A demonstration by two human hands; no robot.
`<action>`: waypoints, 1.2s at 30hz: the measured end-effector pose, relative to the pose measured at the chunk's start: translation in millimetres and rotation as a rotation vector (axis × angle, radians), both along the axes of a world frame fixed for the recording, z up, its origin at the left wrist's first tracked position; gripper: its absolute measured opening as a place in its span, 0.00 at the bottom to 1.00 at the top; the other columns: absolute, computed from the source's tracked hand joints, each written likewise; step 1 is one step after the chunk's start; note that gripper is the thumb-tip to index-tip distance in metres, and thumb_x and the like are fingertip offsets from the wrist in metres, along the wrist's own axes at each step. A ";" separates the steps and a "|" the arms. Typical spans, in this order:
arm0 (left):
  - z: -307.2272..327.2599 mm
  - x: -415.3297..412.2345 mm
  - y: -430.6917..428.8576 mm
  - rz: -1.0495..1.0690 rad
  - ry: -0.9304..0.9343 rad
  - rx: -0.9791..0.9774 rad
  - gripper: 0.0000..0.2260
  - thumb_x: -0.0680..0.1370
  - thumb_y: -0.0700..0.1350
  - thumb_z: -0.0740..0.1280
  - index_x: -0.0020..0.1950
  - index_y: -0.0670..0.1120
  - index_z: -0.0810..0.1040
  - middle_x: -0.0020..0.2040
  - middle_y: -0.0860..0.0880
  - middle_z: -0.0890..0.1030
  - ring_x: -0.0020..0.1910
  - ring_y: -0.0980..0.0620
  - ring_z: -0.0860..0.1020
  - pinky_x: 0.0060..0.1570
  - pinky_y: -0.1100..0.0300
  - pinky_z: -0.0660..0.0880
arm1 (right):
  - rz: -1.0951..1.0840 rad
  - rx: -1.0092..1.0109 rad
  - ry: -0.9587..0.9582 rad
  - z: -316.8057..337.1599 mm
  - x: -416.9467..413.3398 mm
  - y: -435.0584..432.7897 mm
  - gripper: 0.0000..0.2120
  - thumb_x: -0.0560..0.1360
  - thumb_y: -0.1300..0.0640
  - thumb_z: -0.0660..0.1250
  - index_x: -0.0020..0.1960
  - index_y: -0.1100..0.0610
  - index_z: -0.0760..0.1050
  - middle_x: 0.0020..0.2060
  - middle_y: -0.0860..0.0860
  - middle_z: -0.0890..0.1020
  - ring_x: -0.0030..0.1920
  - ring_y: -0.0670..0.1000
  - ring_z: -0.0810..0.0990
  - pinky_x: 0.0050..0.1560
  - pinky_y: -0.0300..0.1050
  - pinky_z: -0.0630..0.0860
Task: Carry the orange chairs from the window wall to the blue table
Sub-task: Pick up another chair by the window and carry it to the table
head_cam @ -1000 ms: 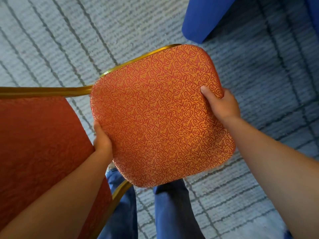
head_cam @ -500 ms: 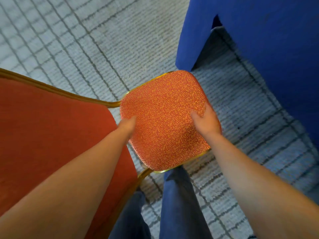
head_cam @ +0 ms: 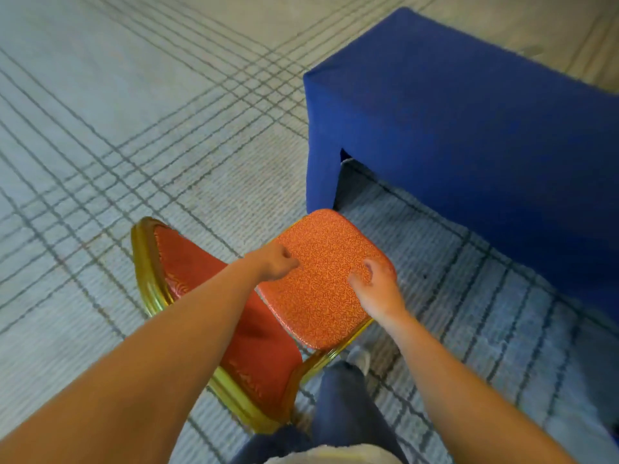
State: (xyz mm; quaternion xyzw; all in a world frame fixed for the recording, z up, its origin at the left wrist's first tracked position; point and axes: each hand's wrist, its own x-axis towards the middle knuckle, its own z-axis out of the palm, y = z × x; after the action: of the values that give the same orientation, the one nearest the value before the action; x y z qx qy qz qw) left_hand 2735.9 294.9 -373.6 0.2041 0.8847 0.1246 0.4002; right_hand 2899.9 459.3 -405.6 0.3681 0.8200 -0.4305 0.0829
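An orange chair stands on the carpet just in front of the near corner of the blue-draped table (head_cam: 469,128). Its patterned seat (head_cam: 321,289) points toward the table, and its red backrest (head_cam: 264,356) in a gold frame (head_cam: 147,283) leans toward me. My left hand (head_cam: 274,264) hovers over the seat's left edge with its fingers curled in and nothing held. Over the seat's right side is my right hand (head_cam: 376,288), fingers loosely bent and apart, gripping nothing. No other chairs are in view.
Grey carpet with dark grid lines (head_cam: 134,128) stretches to the left and ahead. The table cloth hangs to the floor, with a slit at the corner (head_cam: 341,172). My legs in blue jeans (head_cam: 345,403) stand right behind the chair.
The chair has gone down from my grip onto the floor by the table corner. Both hands have let go of the seat edges and lifted above it, and my view has risen.
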 end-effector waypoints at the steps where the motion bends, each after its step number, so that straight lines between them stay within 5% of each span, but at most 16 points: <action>1: 8.8 -0.8 -3.8 -0.010 0.021 0.004 0.13 0.79 0.53 0.62 0.46 0.45 0.78 0.49 0.42 0.81 0.50 0.44 0.80 0.50 0.54 0.74 | 0.010 -0.003 -0.002 7.0 2.9 -4.6 0.28 0.79 0.47 0.65 0.75 0.55 0.64 0.74 0.54 0.67 0.74 0.55 0.66 0.73 0.55 0.64; 5: 31.1 -7.4 -14.8 0.002 0.075 0.024 0.16 0.80 0.54 0.62 0.57 0.44 0.78 0.50 0.45 0.79 0.45 0.47 0.77 0.51 0.55 0.75 | -0.003 -0.050 -0.013 21.0 2.4 -12.4 0.28 0.79 0.46 0.64 0.76 0.53 0.62 0.75 0.53 0.67 0.74 0.55 0.67 0.72 0.55 0.66; 9: 33.5 -18.1 -21.8 -0.022 0.134 -0.002 0.17 0.80 0.55 0.61 0.61 0.46 0.77 0.57 0.46 0.80 0.55 0.46 0.78 0.55 0.55 0.74 | 0.001 -0.068 -0.042 20.9 -6.7 -12.8 0.28 0.79 0.45 0.64 0.76 0.52 0.63 0.74 0.53 0.67 0.73 0.54 0.67 0.71 0.54 0.66; 22: -46.5 -111.3 -18.2 -0.371 -0.002 -0.136 0.17 0.81 0.53 0.60 0.61 0.42 0.76 0.60 0.43 0.78 0.58 0.45 0.76 0.56 0.56 0.70 | -0.426 -0.184 -0.184 -12.4 -17.9 -69.8 0.24 0.80 0.49 0.64 0.73 0.58 0.67 0.65 0.50 0.73 0.65 0.55 0.75 0.63 0.46 0.71; 26: -76.9 -130.9 -34.6 -0.465 -0.076 -0.193 0.15 0.80 0.52 0.60 0.53 0.41 0.76 0.55 0.41 0.81 0.54 0.44 0.78 0.51 0.57 0.71 | -0.539 -0.251 -0.308 -27.3 -18.9 -113.0 0.30 0.79 0.44 0.65 0.76 0.57 0.64 0.71 0.56 0.72 0.69 0.58 0.72 0.66 0.52 0.70; 30: -92.6 -141.5 -56.7 -0.532 -0.073 -0.202 0.14 0.79 0.52 0.60 0.52 0.42 0.79 0.55 0.42 0.81 0.55 0.44 0.78 0.52 0.55 0.72 | -0.623 -0.288 -0.375 -37.9 -18.9 -147.5 0.19 0.77 0.47 0.67 0.62 0.58 0.74 0.55 0.57 0.81 0.57 0.59 0.79 0.55 0.51 0.75; 33: -100.3 -149.0 -67.2 -0.539 -0.090 -0.215 0.13 0.79 0.53 0.60 0.44 0.45 0.76 0.52 0.40 0.82 0.53 0.43 0.79 0.50 0.54 0.72 | -0.675 -0.296 -0.416 -41.5 -17.1 -159.2 0.18 0.78 0.53 0.66 0.66 0.60 0.73 0.63 0.59 0.78 0.63 0.59 0.76 0.56 0.46 0.71; 36: -106.2 -151.9 -69.2 -0.528 -0.100 -0.268 0.19 0.80 0.53 0.58 0.53 0.39 0.79 0.56 0.37 0.81 0.55 0.41 0.79 0.52 0.54 0.72 | -0.683 -0.344 -0.487 -51.4 -10.3 -164.3 0.25 0.79 0.52 0.64 0.73 0.60 0.67 0.70 0.60 0.72 0.69 0.60 0.72 0.61 0.47 0.70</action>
State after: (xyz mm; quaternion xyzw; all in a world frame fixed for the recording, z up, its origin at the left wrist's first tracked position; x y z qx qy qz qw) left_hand 2584.0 225.7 -479.8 0.3662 0.7888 -0.0920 0.4851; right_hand 2889.6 295.1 -457.0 0.6888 0.5248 -0.4641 0.1864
